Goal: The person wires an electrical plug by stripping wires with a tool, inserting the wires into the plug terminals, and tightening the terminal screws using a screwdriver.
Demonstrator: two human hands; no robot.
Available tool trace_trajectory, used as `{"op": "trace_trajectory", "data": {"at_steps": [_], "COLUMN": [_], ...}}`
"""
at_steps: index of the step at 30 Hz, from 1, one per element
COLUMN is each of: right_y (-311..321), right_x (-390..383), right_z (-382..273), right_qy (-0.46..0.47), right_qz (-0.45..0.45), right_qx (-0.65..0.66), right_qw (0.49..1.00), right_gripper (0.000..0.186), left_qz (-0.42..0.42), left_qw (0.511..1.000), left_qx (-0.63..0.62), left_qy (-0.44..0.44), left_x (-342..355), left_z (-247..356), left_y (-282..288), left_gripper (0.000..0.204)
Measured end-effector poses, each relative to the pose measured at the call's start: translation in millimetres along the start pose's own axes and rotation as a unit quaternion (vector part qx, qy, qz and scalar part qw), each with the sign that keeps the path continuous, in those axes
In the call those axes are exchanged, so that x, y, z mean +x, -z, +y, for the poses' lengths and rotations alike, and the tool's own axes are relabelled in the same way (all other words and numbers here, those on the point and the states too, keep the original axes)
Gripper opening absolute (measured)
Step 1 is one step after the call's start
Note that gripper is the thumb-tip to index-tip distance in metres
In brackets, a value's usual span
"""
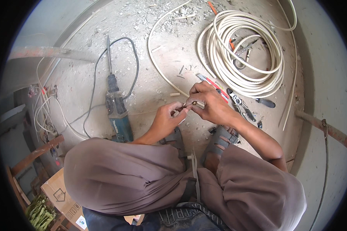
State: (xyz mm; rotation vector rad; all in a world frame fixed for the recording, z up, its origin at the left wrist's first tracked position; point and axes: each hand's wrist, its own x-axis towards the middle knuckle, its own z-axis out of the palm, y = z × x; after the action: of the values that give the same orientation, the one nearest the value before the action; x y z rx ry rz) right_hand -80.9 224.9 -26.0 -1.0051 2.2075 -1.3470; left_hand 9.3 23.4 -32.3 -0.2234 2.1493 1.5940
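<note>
- Lying on the dusty floor at left, a teal drill.
- Left hand pinches the cable end at mid-floor.
- Right hand closes on a small fitting, touching it.
- Cable coil near the far right edge.

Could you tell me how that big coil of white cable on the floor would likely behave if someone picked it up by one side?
The coil of white cable would probably sag and spread, since no tie is visible around its many loose loops. Its loose ends trail off across the concrete floor, so they would likely drag. With that many turns, it is probably fairly heavy.
</note>
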Motion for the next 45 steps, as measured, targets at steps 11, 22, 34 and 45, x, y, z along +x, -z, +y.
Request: {"op": "trace_trajectory", "data": {"at_steps": [11, 22, 34, 45], "right_y": [-2, 84, 123, 128], "right_x": [10, -113, -222, -110], "right_z": [2, 74, 88, -90], "right_qy": [-0.088, -0.297, -0.256, -0.078], "right_qz": [-0.038, 0.267, 0.117, 0.148], "right_qx": [-0.018, -0.078, -0.386, -0.163], "right_qw": [0.995, 0.914, 0.878, 0.972], "right_gripper": [0.019, 0.018, 0.041, 0.027], "left_qz": [-0.011, 0.024, 0.014, 0.077], "left_qw": [0.999, 0.995, 0.989, 0.997], "left_qx": [-0.024, -0.07, -0.098, 0.022], "left_qy": [0.043, 0.072, 0.114, 0.014], "left_x": [7, 21, 27, 15], "left_z": [-17, -8, 8, -7], "left_y": [-3, 7, 20, -4], "left_gripper": [0.023, 0.029, 0.029, 0.023]}}
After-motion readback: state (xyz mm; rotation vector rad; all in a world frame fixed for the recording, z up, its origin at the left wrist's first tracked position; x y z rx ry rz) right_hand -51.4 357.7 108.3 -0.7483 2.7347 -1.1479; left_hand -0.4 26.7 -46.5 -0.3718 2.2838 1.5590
